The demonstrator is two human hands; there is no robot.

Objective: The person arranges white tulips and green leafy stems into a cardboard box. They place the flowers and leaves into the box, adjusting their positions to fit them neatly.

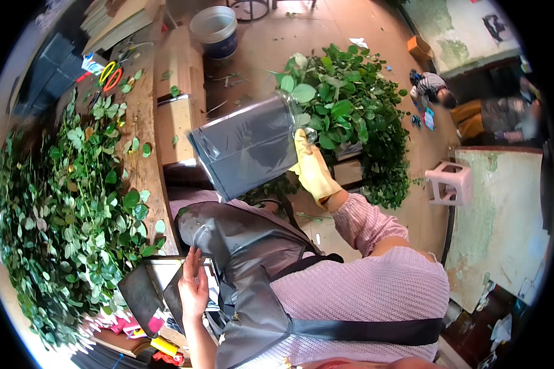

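My right hand (pixel 312 167), in a yellow rubber glove, is closed on one end of a flat dark-grey packet in shiny transparent plastic (pixel 246 144). The packet is held up tilted, beyond my knees, and partly covers the floor and the edge of a leafy heap. My left hand (pixel 194 284) is bare, with its fingers stretched out and nothing in it. It is beside my dark apron (pixel 246 246), over an open drawer or box with dark flaps (pixel 143 295), whose contents are partly hidden.
Cut leafy stems (pixel 74 215) cover the wooden bench (pixel 143 111) at left, with yellow-handled (pixel 108 69) and orange-handled scissors (pixel 114 80) beyond. A large leafy heap (pixel 363 111) stands ahead, near a bucket (pixel 215 31). A pink stool (pixel 449 183) and a crouching child (pixel 434 86) are at right.
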